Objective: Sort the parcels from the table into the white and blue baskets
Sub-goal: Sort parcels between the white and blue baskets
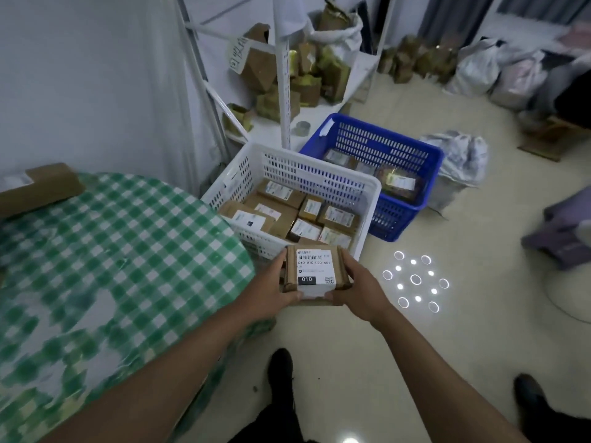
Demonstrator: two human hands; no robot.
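Note:
I hold a small brown cardboard parcel (315, 273) with a white label marked 010 in both hands, just in front of the near rim of the white basket (319, 177). My left hand (271, 289) grips its left side and my right hand (358, 286) grips its right side. Several labelled brown parcels lie in the white basket. Behind it to the right stands the blue basket (380, 135), which holds a few parcels. One long brown parcel (38, 188) lies at the far left edge of the green checked table (112, 266).
A white metal shelf rack (284, 75) with brown boxes stands behind the baskets. White sacks (460, 161) and bags lie on the pale floor at right. My dark shoes (281, 372) are below, beside the table edge.

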